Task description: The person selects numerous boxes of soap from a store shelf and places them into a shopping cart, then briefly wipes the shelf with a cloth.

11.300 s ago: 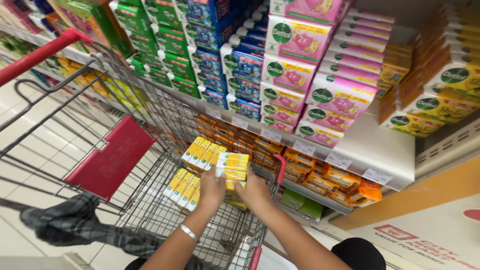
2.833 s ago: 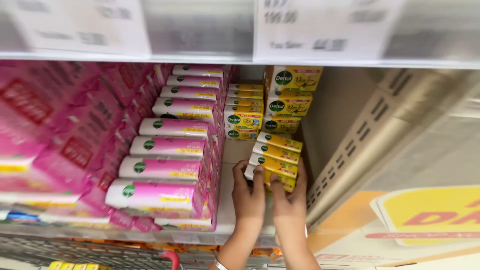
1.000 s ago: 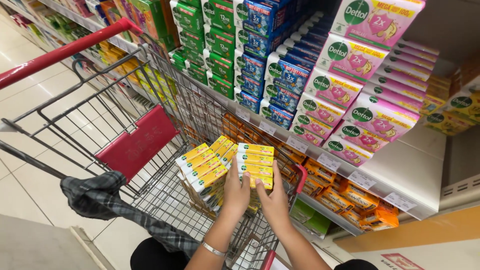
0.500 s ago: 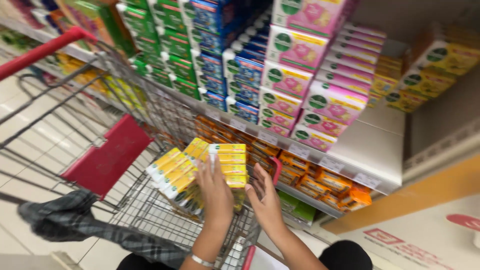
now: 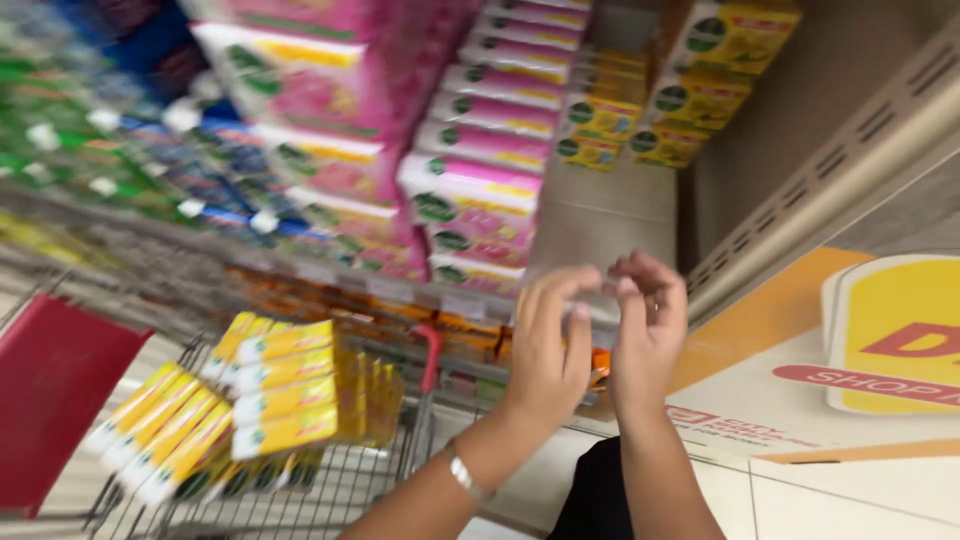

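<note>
The shopping cart (image 5: 330, 480) stands at the lower left, in front of the shelf (image 5: 610, 215). Inside the cart, stacked boxes (image 5: 285, 385) lie in rows, with more boxes (image 5: 160, 440) to their left. Both hands (image 5: 600, 340) are raised to the right of the cart, empty, close together, before the shelf edge. On the shelf, packs (image 5: 480, 190) are stacked at the left, and smaller boxes (image 5: 640, 120) stand behind, at the back right.

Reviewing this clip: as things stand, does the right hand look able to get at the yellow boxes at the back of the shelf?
Probably yes. The right hand is raised, empty, and the bare shelf leads straight to the yellow boxes; the pink boxes stand to one side.
</note>
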